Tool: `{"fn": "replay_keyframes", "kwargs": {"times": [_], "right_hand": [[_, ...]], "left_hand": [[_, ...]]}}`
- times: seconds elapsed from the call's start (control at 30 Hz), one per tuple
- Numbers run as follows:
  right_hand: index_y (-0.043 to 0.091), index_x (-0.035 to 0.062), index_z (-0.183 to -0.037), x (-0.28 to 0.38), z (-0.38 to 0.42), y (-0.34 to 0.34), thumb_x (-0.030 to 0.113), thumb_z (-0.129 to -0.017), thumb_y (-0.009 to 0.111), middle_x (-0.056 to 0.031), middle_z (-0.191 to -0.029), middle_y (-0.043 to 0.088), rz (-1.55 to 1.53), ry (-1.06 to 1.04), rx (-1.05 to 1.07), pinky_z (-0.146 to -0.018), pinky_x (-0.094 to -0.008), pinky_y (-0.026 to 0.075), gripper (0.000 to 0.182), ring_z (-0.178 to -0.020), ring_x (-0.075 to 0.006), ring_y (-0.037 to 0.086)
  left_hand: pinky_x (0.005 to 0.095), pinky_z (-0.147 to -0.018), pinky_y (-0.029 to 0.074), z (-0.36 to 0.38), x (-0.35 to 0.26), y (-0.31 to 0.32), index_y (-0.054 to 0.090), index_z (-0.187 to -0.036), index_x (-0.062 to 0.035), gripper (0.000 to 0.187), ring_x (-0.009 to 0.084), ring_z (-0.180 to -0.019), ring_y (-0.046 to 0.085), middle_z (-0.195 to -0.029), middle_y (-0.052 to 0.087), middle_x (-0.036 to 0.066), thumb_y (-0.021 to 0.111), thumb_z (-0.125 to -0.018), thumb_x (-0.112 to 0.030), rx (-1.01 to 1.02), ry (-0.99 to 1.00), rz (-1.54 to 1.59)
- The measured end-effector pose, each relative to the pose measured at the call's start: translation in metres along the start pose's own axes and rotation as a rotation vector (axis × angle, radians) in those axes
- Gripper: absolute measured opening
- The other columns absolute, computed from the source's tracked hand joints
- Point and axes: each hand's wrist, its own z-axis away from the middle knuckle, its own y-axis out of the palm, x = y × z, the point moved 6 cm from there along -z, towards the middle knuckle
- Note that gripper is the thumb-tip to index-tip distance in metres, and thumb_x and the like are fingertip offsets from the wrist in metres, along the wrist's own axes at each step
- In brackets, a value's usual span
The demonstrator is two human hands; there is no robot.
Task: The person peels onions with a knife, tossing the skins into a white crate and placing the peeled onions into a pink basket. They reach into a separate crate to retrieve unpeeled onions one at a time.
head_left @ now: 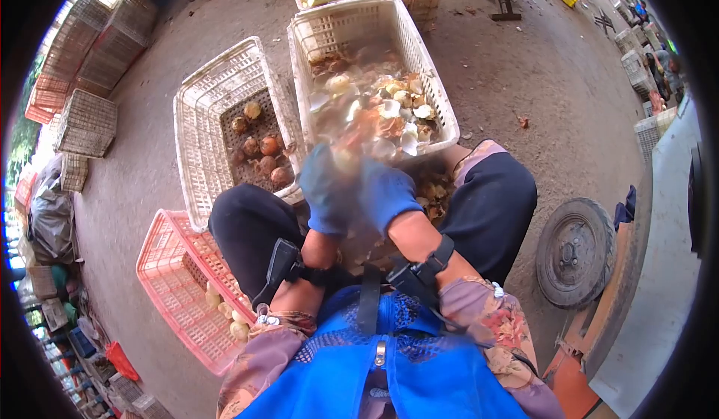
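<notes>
Your hands meet in front of you, both in blue gloves and blurred by motion. Your left hand (323, 187) is raised with the forearm rising from your lap, a black strap around the wrist. Your right hand (386, 193) sits just beside it, its forearm angling in from the right with a black band strapped above the wrist. Between the gloves, at the fingertips, shows a pale blurred onion (346, 157); the blur is too strong to tell whether either hand is clenched on it or merely touching it.

The onion hangs at the near rim of the white crate (442, 101) straight ahead, which is filled with peels and skins (378, 108). More skins lie on the ground between your knees. To the left stands a second white crate (202, 112) holding a few brown unpeeled onions (262, 153). By your left thigh lies a pink crate (168, 269) with a few pale peeled onions (228, 310). A tyre (577, 250) lies on the ground at your right.
</notes>
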Motion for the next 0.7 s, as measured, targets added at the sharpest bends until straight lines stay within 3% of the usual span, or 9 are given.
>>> {"fn": "replay_keyframes", "kwargs": {"times": [0.07, 0.1, 0.13, 0.2, 0.33, 0.47, 0.53, 0.63, 0.7], "right_hand": [[0.065, 0.0096, -0.097, -0.005, -0.014, 0.022, 0.019, -0.088, 0.061, -0.0166, -0.097, 0.070, 0.218, -0.151, 0.009, -0.075, -0.0469, 0.053, 0.014, -0.086, -0.0318, 0.068], [0.068, 0.0081, -0.093, 0.003, -0.011, 0.030, 0.024, -0.091, 0.059, -0.0190, -0.098, 0.069, 0.558, -0.469, -0.032, -0.079, -0.0459, 0.052, 0.019, -0.086, -0.0343, 0.066], [0.068, 0.0081, -0.093, -0.006, -0.014, 0.034, 0.024, -0.091, 0.059, -0.0190, -0.098, 0.069, 0.557, -0.469, -0.033, -0.079, -0.0459, 0.052, 0.019, -0.086, -0.0343, 0.066], [0.067, 0.0052, -0.095, -0.040, -0.026, 0.024, 0.028, -0.093, 0.056, -0.0197, -0.098, 0.069, -0.498, -0.008, -0.020, -0.080, -0.0471, 0.052, 0.026, -0.087, -0.0388, 0.066], [0.065, 0.0028, -0.099, -0.040, -0.029, -0.011, 0.028, -0.095, 0.053, -0.0212, -0.097, 0.069, -0.462, -0.067, -0.102, -0.081, -0.0482, 0.052, 0.028, -0.088, -0.0406, 0.065], [0.058, 0.0045, -0.099, -0.049, -0.026, -0.022, 0.027, -0.095, 0.053, -0.0231, -0.094, 0.068, -0.175, 0.177, -0.060, -0.072, -0.0509, 0.051, 0.023, -0.086, -0.0441, 0.065], [0.058, 0.0066, -0.100, -0.026, -0.005, -0.038, 0.021, -0.094, 0.054, -0.0229, -0.093, 0.067, -0.338, -0.211, -0.214, -0.069, -0.0497, 0.052, 0.016, -0.087, -0.0448, 0.064], [0.061, 0.0091, -0.105, -0.012, 0.013, -0.034, 0.017, -0.092, 0.058, -0.0205, -0.088, 0.066, -0.184, -0.287, -0.151, -0.066, -0.0483, 0.052, 0.015, -0.084, -0.0432, 0.064], [0.061, 0.0121, -0.109, -0.010, 0.017, -0.021, 0.017, -0.088, 0.061, -0.0165, -0.087, 0.068, -0.132, -0.328, -0.111, -0.065, -0.0469, 0.053, 0.021, -0.079, -0.0390, 0.066]], "left_hand": [[0.0326, -0.091, 0.052, 0.008, 0.028, 0.017, 0.064, -0.117, 0.0001, 0.032, 0.0176, -0.103, 0.064, -0.115, 0.067, 0.011, 0.050, -0.104, -0.026, 0.093, -0.095, 0.346], [0.0315, -0.083, 0.055, 0.007, 0.033, 0.021, 0.064, -0.114, -0.0042, 0.034, 0.0174, -0.093, 0.066, -0.108, 0.068, 0.008, 0.051, -0.104, -0.034, 0.044, -0.146, 0.420], [0.0315, -0.083, 0.055, 0.008, 0.040, 0.024, 0.064, -0.114, -0.0042, 0.034, 0.0174, -0.093, 0.066, -0.108, 0.068, 0.008, 0.051, -0.104, -0.034, 0.043, -0.146, 0.419], [0.0335, -0.080, 0.057, 0.007, 0.047, 0.029, 0.062, -0.119, -0.0057, 0.040, 0.0209, -0.092, 0.068, -0.108, 0.069, 0.009, 0.053, -0.102, -0.041, 0.068, -0.016, 0.458], [0.0358, -0.080, 0.059, 0.009, 0.058, 0.048, 0.061, -0.121, -0.0055, 0.044, 0.0234, -0.093, 0.069, -0.111, 0.069, 0.010, 0.053, -0.101, -0.044, 0.158, -0.213, 0.737], [0.0389, -0.081, 0.060, 0.008, 0.059, 0.051, 0.060, -0.122, -0.0054, 0.049, 0.0254, -0.095, 0.069, -0.111, 0.069, 0.011, 0.054, -0.100, -0.048, 0.130, -0.220, 0.803], [0.0396, -0.081, 0.060, 0.011, 0.068, 0.055, 0.060, -0.122, -0.0058, 0.050, 0.0259, -0.095, 0.069, -0.111, 0.069, 0.012, 0.054, -0.099, -0.050, 0.134, -0.264, 0.826], [0.0398, -0.079, 0.059, 0.008, 0.056, 0.050, 0.060, -0.121, -0.0062, 0.053, 0.0266, -0.095, 0.069, -0.109, 0.069, 0.012, 0.055, -0.097, -0.053, 0.171, 0.047, 0.387], [0.0394, -0.075, 0.059, 0.015, 0.078, 0.065, 0.060, -0.119, -0.0066, 0.055, 0.0265, -0.090, 0.069, -0.104, 0.069, 0.011, 0.057, -0.095, -0.056, 0.200, -0.332, 0.676]]}}
